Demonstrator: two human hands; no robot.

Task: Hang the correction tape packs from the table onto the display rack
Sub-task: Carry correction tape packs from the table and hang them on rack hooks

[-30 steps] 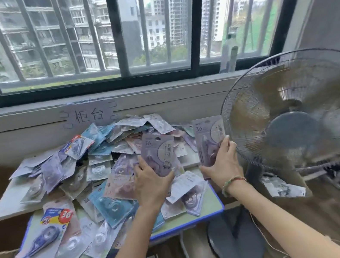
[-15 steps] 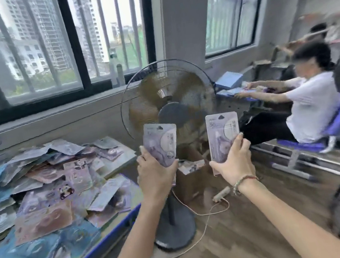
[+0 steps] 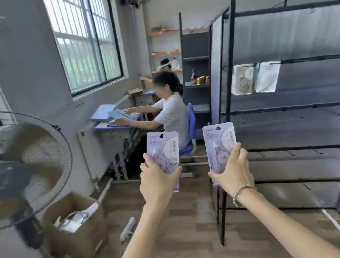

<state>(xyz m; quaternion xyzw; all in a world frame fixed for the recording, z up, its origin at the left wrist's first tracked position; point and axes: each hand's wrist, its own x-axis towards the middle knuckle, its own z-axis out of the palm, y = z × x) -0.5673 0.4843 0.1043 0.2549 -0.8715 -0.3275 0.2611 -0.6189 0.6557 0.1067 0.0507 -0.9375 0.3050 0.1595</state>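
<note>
Purple correction tape packs, one per hand: left hand (image 3: 159, 184) grips left pack (image 3: 164, 150), right hand (image 3: 232, 172) grips right pack (image 3: 219, 143), both upright, short of the black display rack (image 3: 297, 106).

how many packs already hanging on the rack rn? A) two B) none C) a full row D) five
A: two packs hang side by side from one bar of the display rack; the other bars in view look bare. The left hand and right hand each hold one more purple pack.
</note>
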